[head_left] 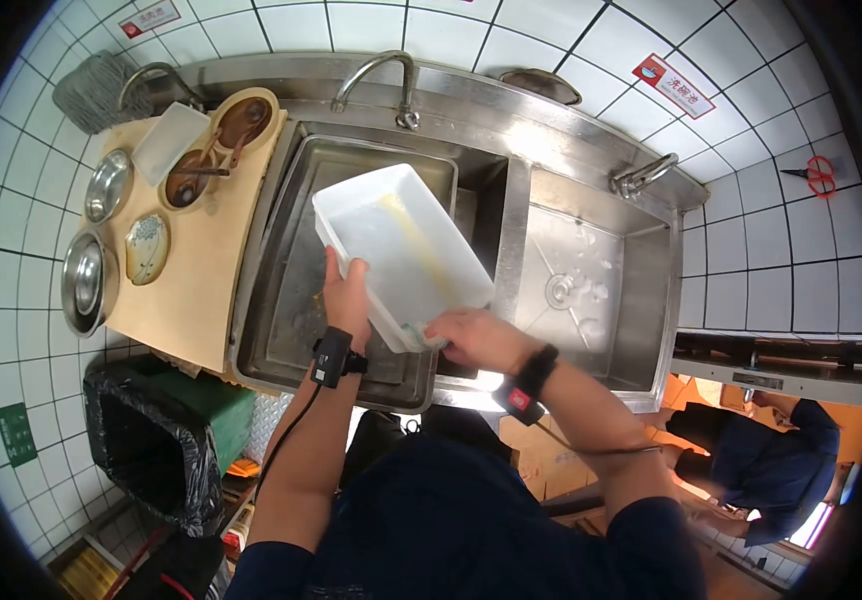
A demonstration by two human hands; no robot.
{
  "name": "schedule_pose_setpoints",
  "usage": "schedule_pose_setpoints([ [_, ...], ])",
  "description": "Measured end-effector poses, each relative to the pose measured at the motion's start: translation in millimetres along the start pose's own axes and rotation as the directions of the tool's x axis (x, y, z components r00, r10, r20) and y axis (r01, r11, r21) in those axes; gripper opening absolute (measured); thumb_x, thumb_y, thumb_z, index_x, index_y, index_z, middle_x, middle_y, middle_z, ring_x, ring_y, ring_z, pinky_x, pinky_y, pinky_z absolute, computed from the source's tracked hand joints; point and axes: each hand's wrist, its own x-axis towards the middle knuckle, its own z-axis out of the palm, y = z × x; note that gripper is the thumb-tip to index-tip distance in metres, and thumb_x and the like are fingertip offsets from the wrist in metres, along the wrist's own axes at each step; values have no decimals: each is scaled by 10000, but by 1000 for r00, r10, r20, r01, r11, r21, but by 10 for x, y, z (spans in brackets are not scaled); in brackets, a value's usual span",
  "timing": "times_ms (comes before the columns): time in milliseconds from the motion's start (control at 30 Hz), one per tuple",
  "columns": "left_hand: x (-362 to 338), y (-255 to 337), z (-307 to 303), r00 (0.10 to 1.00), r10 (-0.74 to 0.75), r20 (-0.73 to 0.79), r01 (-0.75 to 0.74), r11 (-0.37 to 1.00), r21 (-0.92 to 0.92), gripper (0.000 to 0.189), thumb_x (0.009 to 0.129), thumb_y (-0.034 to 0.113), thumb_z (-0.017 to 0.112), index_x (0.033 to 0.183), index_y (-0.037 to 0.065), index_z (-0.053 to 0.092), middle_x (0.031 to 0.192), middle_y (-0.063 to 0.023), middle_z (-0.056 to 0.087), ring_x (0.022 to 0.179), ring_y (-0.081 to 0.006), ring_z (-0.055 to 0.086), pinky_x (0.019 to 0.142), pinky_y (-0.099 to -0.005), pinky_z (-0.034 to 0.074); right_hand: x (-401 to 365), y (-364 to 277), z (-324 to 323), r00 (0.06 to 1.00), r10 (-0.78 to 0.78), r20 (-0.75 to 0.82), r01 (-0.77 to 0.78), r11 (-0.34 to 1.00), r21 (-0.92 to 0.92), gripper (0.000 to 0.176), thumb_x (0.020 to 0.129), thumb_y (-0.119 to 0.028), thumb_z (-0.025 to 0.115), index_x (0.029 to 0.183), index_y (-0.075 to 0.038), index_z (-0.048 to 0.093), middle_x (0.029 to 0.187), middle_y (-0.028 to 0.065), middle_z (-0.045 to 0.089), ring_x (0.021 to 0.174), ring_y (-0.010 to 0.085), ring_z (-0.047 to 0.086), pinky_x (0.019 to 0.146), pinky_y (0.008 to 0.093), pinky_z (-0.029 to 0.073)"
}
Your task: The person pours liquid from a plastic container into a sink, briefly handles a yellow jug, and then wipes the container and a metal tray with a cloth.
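Gripping the white tub (401, 245) by its left side, the left hand (347, 302) is closed on the wall; the right hand (476, 336) is curled round a pale green wad (419, 338), perhaps a cloth, hard to make out from here, at the near corner. The tub is tilted above the metal tray (291, 285), jutting past its right edge. If the plastic is slick, a hard push at that corner could twist it from the one-sided hold
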Motion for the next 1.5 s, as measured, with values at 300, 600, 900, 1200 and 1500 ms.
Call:
schedule_pose_setpoints([
  [300,51,117,-127,987,-67,147,69,998,-8,801,905,148,533,1631,15,222,1358,-190,578,1146,-278,617,959,-410,515,-113,269,-285,998,-21,56,27,993,-117,368,773,-69,761,1123,-72,649,1004,152,682,1000,363,658,904,445,547],
  [600,172,-15,-170,970,-49,239,92,981,-173,628,918,156,489,1531,32,434,1307,-140,606,1057,-235,643,871,-350,535,204,-278,238,992,-119,-48,114,989,-95,265,789,-100,734,1009,-57,592,937,131,661,942,345,648,850,453,540],
  [900,280,42,-232,927,-186,326,198,980,-5,574,921,139,496,1479,8,499,1314,-132,609,1149,-226,608,945,-370,507,-411,87,-30,999,-12,31,23,926,-377,290,778,-124,726,1040,-103,602,957,63,670,960,267,648,911,393,504],
  [1200,337,-518,337,817,-232,527,186,973,139,711,962,168,566,1606,11,306,1512,-166,506,1300,-232,546,1084,-341,426,-1029,212,341,986,24,-165,-106,855,-507,289,750,-82,666,1035,-92,617,925,39,660,901,229,629,859,383,475],
  [1500,-217,-503,-5,760,-205,617,144,979,147,786,990,207,607,1621,-17,196,1572,-171,409,1429,-240,411,1189,-356,307,-1026,294,517,931,106,-348,-233,909,-347,363,778,-86,708,1123,-72,598,965,74,678,936,275,643,902,410,476],
])
